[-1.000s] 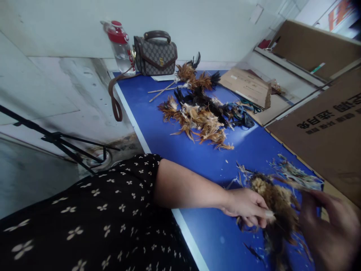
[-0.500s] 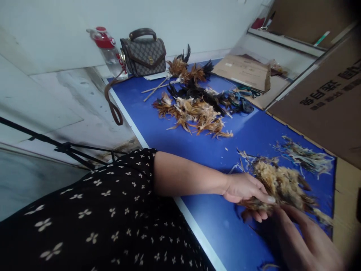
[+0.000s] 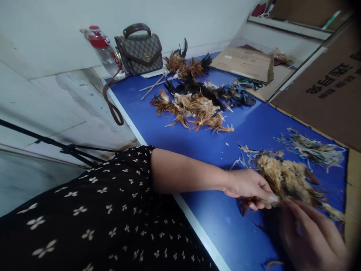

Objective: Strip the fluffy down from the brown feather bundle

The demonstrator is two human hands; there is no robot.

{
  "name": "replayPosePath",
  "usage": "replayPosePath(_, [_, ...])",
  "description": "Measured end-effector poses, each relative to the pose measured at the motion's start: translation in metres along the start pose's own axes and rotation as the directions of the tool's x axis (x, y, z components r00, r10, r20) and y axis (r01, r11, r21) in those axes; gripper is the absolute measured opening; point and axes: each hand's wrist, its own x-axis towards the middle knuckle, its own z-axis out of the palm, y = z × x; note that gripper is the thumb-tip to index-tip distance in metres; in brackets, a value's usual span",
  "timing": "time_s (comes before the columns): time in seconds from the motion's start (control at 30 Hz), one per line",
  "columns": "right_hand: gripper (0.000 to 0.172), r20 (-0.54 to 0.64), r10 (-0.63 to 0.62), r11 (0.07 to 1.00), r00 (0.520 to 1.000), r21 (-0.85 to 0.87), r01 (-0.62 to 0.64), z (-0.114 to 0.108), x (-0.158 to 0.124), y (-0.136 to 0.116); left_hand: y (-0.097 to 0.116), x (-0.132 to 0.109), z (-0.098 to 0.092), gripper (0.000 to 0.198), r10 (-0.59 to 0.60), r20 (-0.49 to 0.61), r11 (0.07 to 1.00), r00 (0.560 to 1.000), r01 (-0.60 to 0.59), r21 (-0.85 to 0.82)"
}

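Feathers, a tan and brown bundle [image 3: 284,180], lie on the blue table [image 3: 254,131] near its front right corner, and you have both hands at them. Your left hand [image 3: 248,188] rests on the tabletop with its fingers closed over the near end of the bundle, thumb on top, pinching the stems against the curled fingers below. Your right hand [image 3: 310,233] sits just beside it at the lower right, blurred and dark, fingers reaching up to the underside of the bundle; you cannot tell from this view whether it grips anything or only touches. A scatter of pale trimmings [image 3: 313,148] lies just beyond the bundle, toward the cardboard box [image 3: 324,90] that stands along the right edge. Farther up the table, well apart from your hands, a loose heap of brown and black feathers [image 3: 191,105] is spread out, with thin sticks [image 3: 152,86] beside it. At the far end stand a patterned handbag [image 3: 139,51], its strap hanging over the table edge, and a clear water bottle [image 3: 103,49] with a red cap. A flattened carton [image 3: 244,64] lies at the back right.
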Motion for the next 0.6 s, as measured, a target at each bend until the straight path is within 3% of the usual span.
replayPosePath(0.1, [0.038,-0.104,-0.003,1.0,0.995,-0.002,0.002,0.005,0.009,-0.011,-0.003,-0.003,0.003,0.053,0.094,-0.037,0.995,0.995,-0.092,0.049])
replayPosePath(0.23, [0.032,-0.109,0.054,0.998,0.993,0.036,-0.05,0.003,0.017,-0.022,-0.005,-0.007,0.004,0.055,0.191,-0.048,0.978,0.98,-0.186,0.091])
replayPosePath(0.5, [0.046,-0.064,-0.006,0.995,0.998,0.098,0.013,0.009,0.014,-0.03,-0.006,-0.004,0.002,0.055,0.161,-0.063,0.981,0.985,-0.153,0.116])
replayPosePath(0.6, [0.044,-0.065,-0.032,0.993,0.997,0.115,0.04,0.01,0.016,-0.033,-0.006,-0.004,0.003,0.056,0.157,-0.06,0.984,0.986,-0.151,0.1])
